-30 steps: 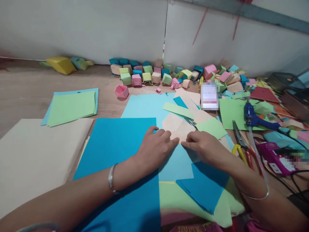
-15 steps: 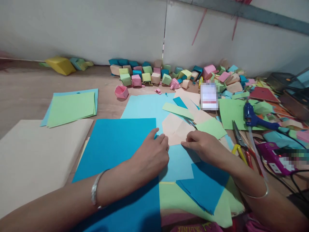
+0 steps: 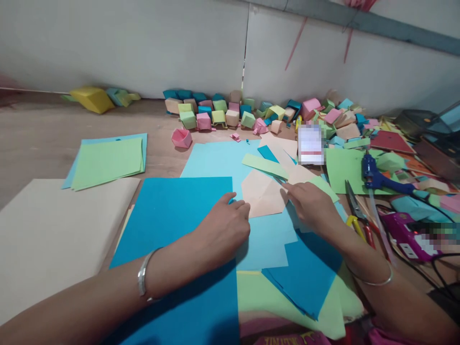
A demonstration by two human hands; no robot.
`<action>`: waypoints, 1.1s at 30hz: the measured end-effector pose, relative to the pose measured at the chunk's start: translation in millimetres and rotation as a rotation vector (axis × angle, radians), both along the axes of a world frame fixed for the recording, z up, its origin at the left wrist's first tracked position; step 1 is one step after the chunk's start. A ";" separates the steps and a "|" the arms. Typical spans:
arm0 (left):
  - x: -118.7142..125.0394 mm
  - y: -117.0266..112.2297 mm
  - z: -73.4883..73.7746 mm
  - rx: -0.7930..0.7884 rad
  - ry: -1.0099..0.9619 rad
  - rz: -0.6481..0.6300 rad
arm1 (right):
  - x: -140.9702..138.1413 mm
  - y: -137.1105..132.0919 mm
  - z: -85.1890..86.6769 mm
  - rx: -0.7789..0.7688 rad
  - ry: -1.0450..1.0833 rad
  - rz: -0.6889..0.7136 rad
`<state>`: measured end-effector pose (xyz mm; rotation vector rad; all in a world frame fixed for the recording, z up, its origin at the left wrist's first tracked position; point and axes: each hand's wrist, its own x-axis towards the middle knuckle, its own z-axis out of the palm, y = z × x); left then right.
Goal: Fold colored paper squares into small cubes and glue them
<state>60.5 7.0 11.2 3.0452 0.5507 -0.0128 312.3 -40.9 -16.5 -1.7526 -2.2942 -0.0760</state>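
My left hand point(image 3: 228, 223) rests over the right edge of a dark blue paper sheet point(image 3: 179, 211), its fingers curled and the index finger partly raised. A tiny blue bit shows by the fingertips; what they hold is unclear. Beside it lies a creased peach paper piece point(image 3: 264, 194) on light blue paper point(image 3: 219, 158). My right hand point(image 3: 311, 203) is at the peach piece's right edge, its fingertips closed on a thin dark metal tool point(image 3: 277, 180), mostly hidden by the hand and a light green strip point(image 3: 264, 165).
Several folded paper boxes point(image 3: 212, 112) line the wall. To the right are a phone point(image 3: 311, 143), a blue glue gun point(image 3: 370, 172), scissors point(image 3: 354, 201) and a purple device with cables point(image 3: 406, 235). Green sheets point(image 3: 108, 160) and a large beige sheet point(image 3: 61, 230) lie left.
My right hand has moved up and away from the peach piece's lower edge to the thin metal tool. The left hand has hardly moved.
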 end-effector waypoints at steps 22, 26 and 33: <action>3.8 17.6 -10.3 0.340 -0.298 0.139 | -3.6 0.5 1.1 -0.062 0.134 0.101; -2.1 24.8 -14.8 0.164 -0.412 0.222 | -8.2 1.3 10.4 0.068 0.309 0.118; -9.7 37.1 -9.1 -0.275 -0.330 0.184 | -30.2 -11.1 18.2 0.052 0.241 0.480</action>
